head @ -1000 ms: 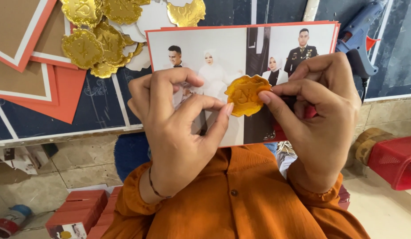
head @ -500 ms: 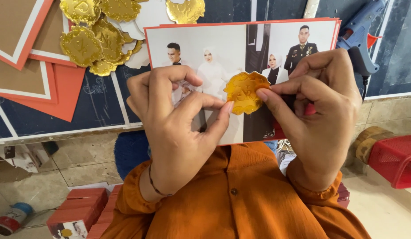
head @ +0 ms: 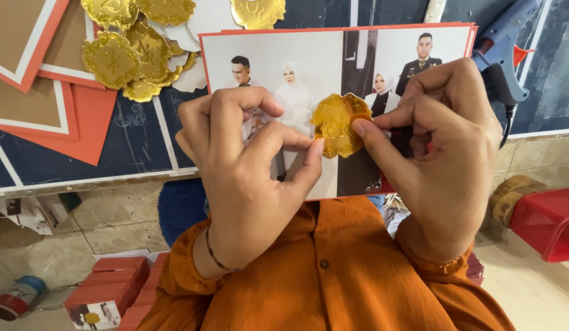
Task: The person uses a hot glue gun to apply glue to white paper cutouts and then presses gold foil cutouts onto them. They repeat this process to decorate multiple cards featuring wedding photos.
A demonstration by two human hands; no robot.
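Note:
A small gold scalloped sticker (head: pixel 337 124) is pinched between both my hands, above a printed photo card (head: pixel 309 61) with an orange border that shows several people. My left hand (head: pixel 248 178) grips the sticker's left edge with thumb and fingertip. My right hand (head: pixel 444 153) holds its right edge between thumb and forefinger. Both hands hide the lower half of the card. My orange sleeves and shirt (head: pixel 333 282) fill the bottom of the view.
A heap of gold scalloped stickers (head: pixel 131 43) lies at the upper left beside brown cards with orange borders (head: pixel 33 92). A blue glue gun (head: pixel 502 46) rests at the upper right. A red basket (head: pixel 551 220) and red boxes (head: pixel 113 285) stand on the floor.
The sticker has turned slightly in my fingers and the photo card has shifted a little; my hands stay in nearly the same place.

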